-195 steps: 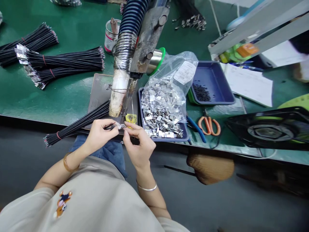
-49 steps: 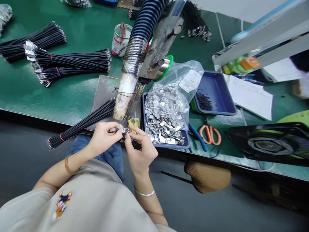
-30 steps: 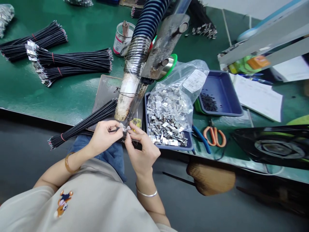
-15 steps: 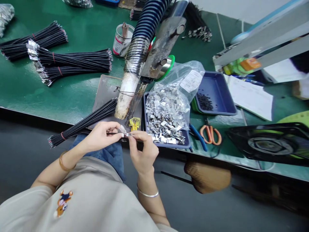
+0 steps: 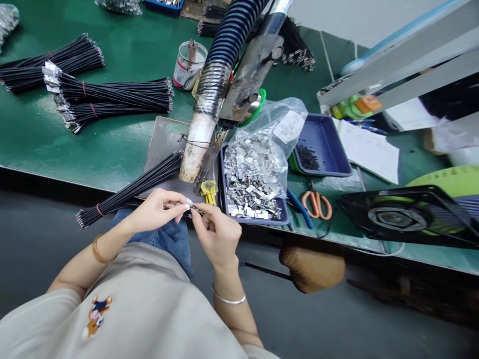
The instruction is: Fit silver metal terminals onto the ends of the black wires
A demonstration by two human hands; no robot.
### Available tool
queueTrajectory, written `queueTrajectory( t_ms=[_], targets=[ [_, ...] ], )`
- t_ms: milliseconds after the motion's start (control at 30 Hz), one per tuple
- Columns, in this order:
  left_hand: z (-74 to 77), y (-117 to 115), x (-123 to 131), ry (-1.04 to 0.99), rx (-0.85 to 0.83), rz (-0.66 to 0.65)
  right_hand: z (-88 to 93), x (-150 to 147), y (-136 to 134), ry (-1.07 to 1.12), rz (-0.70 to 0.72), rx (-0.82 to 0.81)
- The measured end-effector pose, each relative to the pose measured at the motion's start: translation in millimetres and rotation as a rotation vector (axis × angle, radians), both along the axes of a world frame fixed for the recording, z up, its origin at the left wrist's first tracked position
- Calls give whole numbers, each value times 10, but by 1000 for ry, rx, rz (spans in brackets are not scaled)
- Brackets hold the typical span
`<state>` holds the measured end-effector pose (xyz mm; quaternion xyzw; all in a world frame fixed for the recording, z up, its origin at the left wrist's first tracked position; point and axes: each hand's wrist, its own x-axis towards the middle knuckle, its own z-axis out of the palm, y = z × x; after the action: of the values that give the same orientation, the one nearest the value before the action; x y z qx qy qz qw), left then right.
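My left hand (image 5: 159, 210) is closed in a pinch, its fingertips on the end of a black cable, mostly hidden by the hand. Right against it, my right hand (image 5: 219, 233) pinches a small metal piece (image 5: 198, 210), whose exact form the fingers cover. The two sets of fingertips meet at the table's front edge. Just behind them lies a bundle of black cables (image 5: 134, 188), slanted over the edge and tied with a red band. A yellow part (image 5: 209, 192) sits beyond my fingertips, below the nozzle-like end of a hose (image 5: 191, 159).
To the right, a blue tray (image 5: 258, 221) holds a bag of small metal connectors (image 5: 258, 184). Beyond are blue-handled pliers (image 5: 301, 209), orange-handled scissors (image 5: 317, 205), another blue tray (image 5: 333, 149) and a black fan (image 5: 396, 219). More cable bundles (image 5: 116, 94) lie at the left.
My right hand has moved slightly left, and my fingertips are closer together. The view has shifted a little, so things at the right appear further left.
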<state>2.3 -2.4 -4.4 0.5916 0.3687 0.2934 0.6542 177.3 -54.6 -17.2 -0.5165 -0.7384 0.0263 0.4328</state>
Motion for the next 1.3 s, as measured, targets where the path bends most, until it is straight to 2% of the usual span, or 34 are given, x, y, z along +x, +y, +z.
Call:
queueTrajectory(
  t_ms=[233,300,467,567,733,833,1100,1300],
  targets=[
    [-41,1,61,-14,-61,52,-26,-21,-3,239,-16,-225],
    [-53,7,77,-27,-81,81,-21,3,-27,342,-63,-199],
    [-52,18,114,-50,-132,128,-54,60,-101,558,-138,27],
    [-35,29,129,-54,-138,154,-111,78,-113,470,-148,50],
    [-7,44,145,-43,-129,165,-162,40,-42,212,-69,48],
    [-10,27,174,-33,-98,187,-166,2,6,174,-76,80],
    [-22,-31,266,107,36,358,-125,-15,81,121,-61,106],
    [-7,-28,280,145,99,398,-123,-9,111,134,-50,80]
  ],
)
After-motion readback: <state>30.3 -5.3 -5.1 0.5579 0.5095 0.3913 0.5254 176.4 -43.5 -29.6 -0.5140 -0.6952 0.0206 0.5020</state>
